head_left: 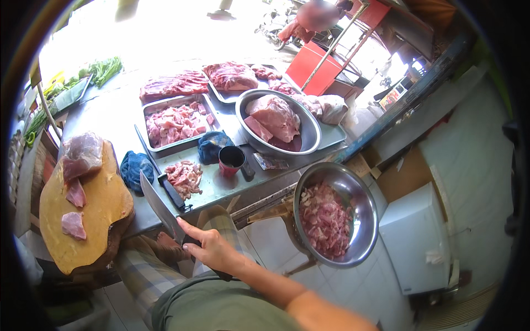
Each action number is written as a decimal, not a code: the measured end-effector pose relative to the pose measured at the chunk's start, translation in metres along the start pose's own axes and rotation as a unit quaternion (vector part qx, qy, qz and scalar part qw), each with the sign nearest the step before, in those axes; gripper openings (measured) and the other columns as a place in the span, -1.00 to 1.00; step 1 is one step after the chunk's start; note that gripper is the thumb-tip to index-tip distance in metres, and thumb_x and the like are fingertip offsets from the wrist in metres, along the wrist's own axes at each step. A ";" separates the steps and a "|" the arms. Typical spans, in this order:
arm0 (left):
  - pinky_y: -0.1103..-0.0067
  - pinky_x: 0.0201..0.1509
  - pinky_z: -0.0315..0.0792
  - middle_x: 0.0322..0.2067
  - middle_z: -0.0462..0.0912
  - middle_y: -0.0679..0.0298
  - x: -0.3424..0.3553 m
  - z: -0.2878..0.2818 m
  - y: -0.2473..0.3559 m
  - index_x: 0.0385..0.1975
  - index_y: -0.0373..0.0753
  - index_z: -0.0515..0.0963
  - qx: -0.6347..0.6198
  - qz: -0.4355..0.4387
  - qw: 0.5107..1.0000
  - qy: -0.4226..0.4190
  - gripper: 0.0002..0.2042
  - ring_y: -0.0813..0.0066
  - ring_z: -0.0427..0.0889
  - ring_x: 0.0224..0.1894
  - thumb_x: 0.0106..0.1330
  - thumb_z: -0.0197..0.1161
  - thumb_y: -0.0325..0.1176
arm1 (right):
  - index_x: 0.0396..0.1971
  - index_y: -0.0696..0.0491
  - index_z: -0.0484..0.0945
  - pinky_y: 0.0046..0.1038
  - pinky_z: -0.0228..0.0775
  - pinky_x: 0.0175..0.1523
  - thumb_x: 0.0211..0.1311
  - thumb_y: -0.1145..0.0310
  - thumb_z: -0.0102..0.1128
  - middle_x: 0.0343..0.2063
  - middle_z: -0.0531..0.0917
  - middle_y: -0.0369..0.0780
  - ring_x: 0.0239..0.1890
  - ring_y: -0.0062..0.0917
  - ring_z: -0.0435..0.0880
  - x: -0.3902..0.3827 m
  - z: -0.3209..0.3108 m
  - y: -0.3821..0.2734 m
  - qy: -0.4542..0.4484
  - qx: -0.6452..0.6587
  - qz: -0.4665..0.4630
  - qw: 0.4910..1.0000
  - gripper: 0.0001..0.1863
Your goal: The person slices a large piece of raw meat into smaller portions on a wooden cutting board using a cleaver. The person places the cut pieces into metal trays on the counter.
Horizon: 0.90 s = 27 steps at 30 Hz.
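Observation:
My right hand [207,248] is closed round the dark handle of a wide-bladed knife [157,203], held above my lap with its tip pointing up and away, near the table's front edge. My left hand is out of sight. To the left, a thick wooden chopping board [102,223] carries a large chunk of meat [83,154] at its far end and two smaller pieces. One small piece [73,226] lies nearest me; another [76,194] sits just below the chunk. Between board and knife rests a crumpled blue cloth [137,171].
Right of my arm stands a steel bowl of sliced meat [326,220]. The metal table bears a tray of cut pieces [176,124], a bowl with a big cut [273,118], a sharpening rod [160,171], small scraps [185,179], a dark mug [231,160] and another blue cloth [214,146].

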State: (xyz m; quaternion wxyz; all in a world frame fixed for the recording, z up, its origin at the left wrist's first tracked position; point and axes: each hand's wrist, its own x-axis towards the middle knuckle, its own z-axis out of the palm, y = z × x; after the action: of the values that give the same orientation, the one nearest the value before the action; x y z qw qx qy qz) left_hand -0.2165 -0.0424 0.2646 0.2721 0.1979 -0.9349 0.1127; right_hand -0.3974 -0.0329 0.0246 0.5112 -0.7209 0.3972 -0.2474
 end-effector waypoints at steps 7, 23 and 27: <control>0.26 0.35 0.34 0.08 0.63 -0.01 -0.002 -0.003 0.002 0.15 -0.28 0.57 0.006 -0.013 1.000 -0.019 -0.65 0.09 0.54 0.24 0.38 0.20 -0.43 | 0.48 0.10 0.22 -0.45 0.50 -0.20 0.29 0.55 0.22 -0.04 0.70 0.14 -0.45 -0.57 0.55 -0.008 0.008 0.007 0.039 -0.005 -0.069 0.997 -0.26; 0.17 0.37 0.28 0.14 0.57 -0.03 -0.007 -0.007 -0.003 0.18 -0.25 0.55 0.025 -0.053 0.997 -0.044 -0.62 0.03 0.48 0.28 0.36 0.20 -0.41 | 0.49 0.02 0.22 -0.47 0.50 0.14 0.33 0.56 0.24 0.30 0.54 -0.02 0.08 -0.59 0.65 -0.006 0.010 0.007 -0.024 0.045 -0.014 0.999 -0.26; 0.15 0.38 0.26 0.16 0.56 -0.04 -0.006 -0.010 -0.002 0.19 -0.25 0.54 0.021 -0.060 0.996 -0.059 -0.61 0.02 0.46 0.29 0.36 0.20 -0.41 | 0.48 0.03 0.22 -0.46 0.52 -0.02 0.31 0.54 0.24 0.25 0.55 0.02 -0.18 -0.57 0.65 0.000 0.012 0.008 0.003 0.047 -0.052 0.998 -0.26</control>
State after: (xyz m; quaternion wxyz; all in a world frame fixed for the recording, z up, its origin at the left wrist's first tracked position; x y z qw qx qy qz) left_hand -0.2063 -0.0389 0.2702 0.2187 0.2660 -0.9331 0.1041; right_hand -0.3906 -0.0274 0.0124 0.5303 -0.7147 0.3486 -0.2940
